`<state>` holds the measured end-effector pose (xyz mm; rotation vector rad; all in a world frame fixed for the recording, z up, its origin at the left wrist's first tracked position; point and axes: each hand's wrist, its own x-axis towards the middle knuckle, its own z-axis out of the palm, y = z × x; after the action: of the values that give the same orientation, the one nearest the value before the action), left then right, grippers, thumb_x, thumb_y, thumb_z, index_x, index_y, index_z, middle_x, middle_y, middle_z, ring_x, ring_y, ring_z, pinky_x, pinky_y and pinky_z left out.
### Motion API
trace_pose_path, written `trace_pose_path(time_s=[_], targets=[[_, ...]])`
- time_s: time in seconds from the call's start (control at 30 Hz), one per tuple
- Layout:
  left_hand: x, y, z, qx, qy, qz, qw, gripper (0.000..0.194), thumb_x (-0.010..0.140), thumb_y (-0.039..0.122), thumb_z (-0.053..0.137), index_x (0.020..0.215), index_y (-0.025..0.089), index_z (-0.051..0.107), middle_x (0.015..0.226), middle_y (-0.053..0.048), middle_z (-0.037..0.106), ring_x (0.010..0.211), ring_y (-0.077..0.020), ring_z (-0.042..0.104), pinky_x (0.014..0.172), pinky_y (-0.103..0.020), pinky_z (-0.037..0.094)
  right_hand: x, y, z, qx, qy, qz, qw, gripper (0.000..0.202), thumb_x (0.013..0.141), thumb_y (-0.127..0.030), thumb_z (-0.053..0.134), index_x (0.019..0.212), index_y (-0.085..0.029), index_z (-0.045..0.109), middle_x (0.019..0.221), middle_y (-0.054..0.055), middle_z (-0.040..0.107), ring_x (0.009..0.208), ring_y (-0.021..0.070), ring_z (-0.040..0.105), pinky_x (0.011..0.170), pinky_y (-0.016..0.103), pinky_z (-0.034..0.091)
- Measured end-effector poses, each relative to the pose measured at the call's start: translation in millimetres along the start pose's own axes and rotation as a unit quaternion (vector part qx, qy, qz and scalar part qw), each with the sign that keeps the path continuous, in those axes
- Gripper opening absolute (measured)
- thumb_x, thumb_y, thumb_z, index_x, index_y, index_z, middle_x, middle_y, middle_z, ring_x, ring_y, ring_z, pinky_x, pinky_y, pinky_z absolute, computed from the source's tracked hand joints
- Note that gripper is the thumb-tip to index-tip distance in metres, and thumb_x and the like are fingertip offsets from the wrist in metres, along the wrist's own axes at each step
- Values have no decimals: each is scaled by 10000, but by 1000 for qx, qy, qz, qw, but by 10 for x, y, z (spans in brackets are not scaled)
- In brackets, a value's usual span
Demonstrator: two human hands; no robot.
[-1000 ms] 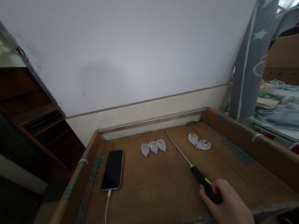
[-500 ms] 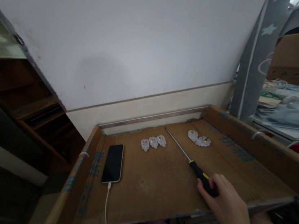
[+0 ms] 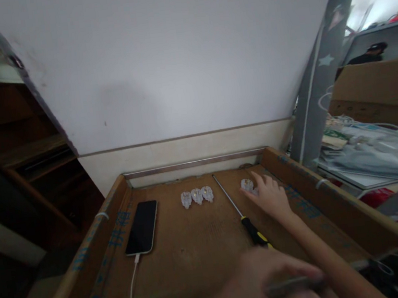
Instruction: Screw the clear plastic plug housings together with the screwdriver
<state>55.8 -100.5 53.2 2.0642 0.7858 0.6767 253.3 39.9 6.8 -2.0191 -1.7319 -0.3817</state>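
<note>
Brown cardboard tray [image 3: 164, 279] with three clear plastic pieces [image 3: 197, 196] left of black-and-yellow screwdriver [image 3: 251, 229] | right hand [image 3: 272, 198] at clear piece [image 3: 246, 184], cannot tell if fingers pinch; lifting calls for precise pinch | left hand [image 3: 249, 278] clasps blurred dark object [image 3: 288, 288]

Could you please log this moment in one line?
left hand: blurred, holds dark object | right hand: at clear plugs | screwdriver: on cardboard
</note>
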Motion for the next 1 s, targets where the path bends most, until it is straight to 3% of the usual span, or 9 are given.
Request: trace_pose_path(time_s=[0.07,0.13,0.3,0.47,0.57,0.67,0.77,0.9,1.0], targets=[[195,-270,-294,74,104,14,992,256,912,292,450,1142,283,561,1116,-28,621,1058,-197,548,948,-374,414,144,21,152,-13,-15,-11,1000,553,826,-501,511,1218,-111,506,1058,190,571,941,297,552,751,383,403],[324,-601,-549,198,204,41,958,235,886,242,461,1079,240,595,1031,-48,653,989,-218,572,900,-394,430,189,29,267,-22,-21,-18,999,450,854,-470,485,1095,-100,575,970,151,593,924,256,551,762,368,402],[387,-1155,-795,296,301,26,906,188,867,207,466,998,197,600,943,-67,669,888,-219,592,791,-370,463,149,32,354,-11,-3,-46,999,400,864,-477,462,1010,-123,578,932,98,589,912,224,532,776,355,375],[357,-1181,-753,285,311,22,906,204,862,206,480,1042,212,576,980,-58,663,912,-214,586,801,-362,457,145,-95,148,32,26,-96,995,459,863,-508,431,1098,-132,551,983,132,592,975,273,501,846,396,308],[346,-1157,-751,264,316,16,911,232,864,210,486,1084,209,560,1021,-60,651,938,-210,579,829,-363,450,-15,-296,-53,70,10,-163,984,430,840,-512,486,1100,-177,557,991,87,605,975,237,517,872,376,309],[329,-1128,-728,246,277,12,929,217,854,226,507,1057,216,583,1004,-47,653,943,-207,575,848,-364,446,-313,-530,-193,101,-36,-245,964,350,742,-495,635,974,-236,606,903,6,626,907,185,556,864,339,339],[306,-1085,-666,239,212,6,948,236,798,246,586,1032,228,611,993,-35,655,962,-216,566,876,-370,434,-562,-635,-296,113,-52,-267,956,387,690,-441,703,997,-226,604,923,10,638,910,193,574,875,362,360],[298,-1040,-581,226,140,4,964,344,742,291,656,1081,255,609,1046,-31,646,999,-228,544,895,-373,416,-744,-363,-458,96,-19,-262,960,559,775,-443,610,1252,-190,463,1111,75,609,1012,211,563,839,361,419],[330,-1036,-526,216,124,-5,969,489,702,370,697,1162,262,568,1105,-44,627,1030,-245,526,919,-393,392,-929,-3,-473,35,23,-246,968,555,708,-503,645,1170,-218,530,1019,57,640,879,234,614,688,355,468]])
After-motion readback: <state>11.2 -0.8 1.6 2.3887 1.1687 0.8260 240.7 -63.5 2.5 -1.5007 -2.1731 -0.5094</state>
